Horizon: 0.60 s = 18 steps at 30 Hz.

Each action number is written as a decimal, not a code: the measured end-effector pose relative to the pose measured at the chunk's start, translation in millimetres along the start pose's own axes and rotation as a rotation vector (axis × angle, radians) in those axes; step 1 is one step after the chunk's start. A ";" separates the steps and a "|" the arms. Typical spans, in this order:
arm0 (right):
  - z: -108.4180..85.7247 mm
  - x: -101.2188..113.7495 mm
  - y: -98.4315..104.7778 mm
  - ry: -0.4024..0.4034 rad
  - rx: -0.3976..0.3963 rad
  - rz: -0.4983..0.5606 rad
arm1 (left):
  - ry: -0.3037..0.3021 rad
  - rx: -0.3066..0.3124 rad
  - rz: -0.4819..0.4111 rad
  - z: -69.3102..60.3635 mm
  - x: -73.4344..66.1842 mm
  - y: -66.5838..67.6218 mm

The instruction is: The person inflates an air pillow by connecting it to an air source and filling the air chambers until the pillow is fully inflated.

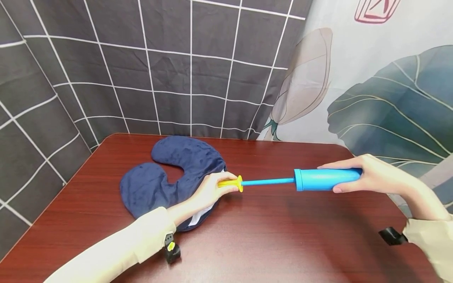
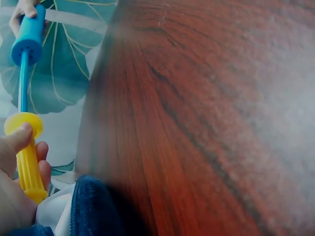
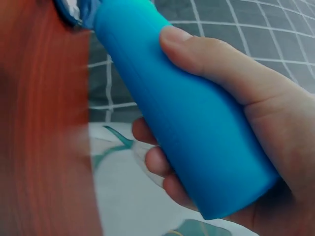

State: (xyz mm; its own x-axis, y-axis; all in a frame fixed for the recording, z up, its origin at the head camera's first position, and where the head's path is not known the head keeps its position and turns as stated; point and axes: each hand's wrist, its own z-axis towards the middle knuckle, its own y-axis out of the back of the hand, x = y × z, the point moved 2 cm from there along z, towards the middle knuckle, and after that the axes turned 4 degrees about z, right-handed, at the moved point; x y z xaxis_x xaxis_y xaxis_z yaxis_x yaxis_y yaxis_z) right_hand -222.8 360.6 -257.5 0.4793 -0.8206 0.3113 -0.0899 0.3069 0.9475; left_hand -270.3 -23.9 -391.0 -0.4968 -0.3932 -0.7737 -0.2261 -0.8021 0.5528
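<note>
A hand pump with a blue barrel [image 1: 327, 179] and a yellow handle [image 1: 228, 183] is held level above the table, its blue rod [image 1: 268, 181] showing between the two. The left hand [image 1: 212, 190] grips the yellow handle, thumb on its flange in the left wrist view. Around the barrel [image 3: 182, 108] curl the fingers and thumb of the right hand [image 3: 275, 113]. Behind and beneath the left hand, a navy U-shaped neck pillow [image 1: 152, 188] lies on the table, a white strip [image 1: 201, 215] along its near side.
The reddish-brown wooden table [image 1: 255, 243] spans the lower view. A dark grid-patterned cloth [image 1: 170, 70] hangs behind and at the left; a leaf-patterned cloth [image 1: 400, 106] hangs at the right. Black straps hang below both sleeves.
</note>
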 end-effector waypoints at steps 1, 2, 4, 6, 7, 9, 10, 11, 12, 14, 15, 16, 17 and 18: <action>2.3 0.3 -1.9 0.008 0.000 0.008 | 0.001 0.001 0.006 0.4 -0.8 0.1; 4.6 0.5 -4.1 0.016 0.000 0.016 | 0.001 0.000 0.014 0.8 -1.9 0.3; 9.2 1.3 -9.1 0.021 -0.002 0.021 | -0.009 0.007 0.024 1.6 -4.0 0.4; 13.7 2.7 -14.4 0.029 -0.003 0.030 | -0.015 0.015 0.027 2.5 -5.1 -0.1; 16.0 3.8 -16.8 0.032 -0.005 0.039 | -0.016 0.017 0.032 3.1 -5.5 -0.3; 21.1 7.1 -21.1 0.053 -0.010 0.058 | -0.020 0.019 0.039 3.8 -5.5 -0.4; 24.1 9.1 -23.2 0.065 -0.016 0.062 | -0.022 0.017 0.045 4.1 -5.3 -0.5; 27.3 11.2 -25.3 0.078 -0.020 0.066 | -0.021 0.015 0.049 4.4 -5.1 -0.4; 30.6 13.3 -27.4 0.084 -0.023 0.071 | -0.020 0.014 0.052 4.7 -4.6 -0.4; 37.2 17.7 -32.2 0.082 -0.019 0.082 | -0.017 0.012 0.053 5.0 -3.6 -0.3; 40.3 19.8 -34.8 0.075 -0.014 0.083 | -0.015 0.012 0.053 4.9 -3.3 -0.3; 43.4 21.9 -37.7 0.064 -0.006 0.088 | -0.011 0.014 0.051 4.7 -2.9 -0.2; 46.3 23.7 -40.7 0.052 0.007 0.098 | -0.007 0.016 0.051 4.5 -2.5 -0.2; 49.5 25.4 -43.8 0.045 0.017 0.110 | -0.002 0.018 0.051 4.2 -2.1 -0.1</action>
State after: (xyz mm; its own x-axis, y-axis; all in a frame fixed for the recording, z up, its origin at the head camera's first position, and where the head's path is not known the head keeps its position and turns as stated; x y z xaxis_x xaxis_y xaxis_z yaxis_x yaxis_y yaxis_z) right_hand -249.9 302.4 -287.4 0.5040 -0.7599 0.4105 -0.1593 0.3854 0.9089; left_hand -272.8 -21.1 -388.2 -0.5093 -0.4323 -0.7441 -0.2156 -0.7730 0.5966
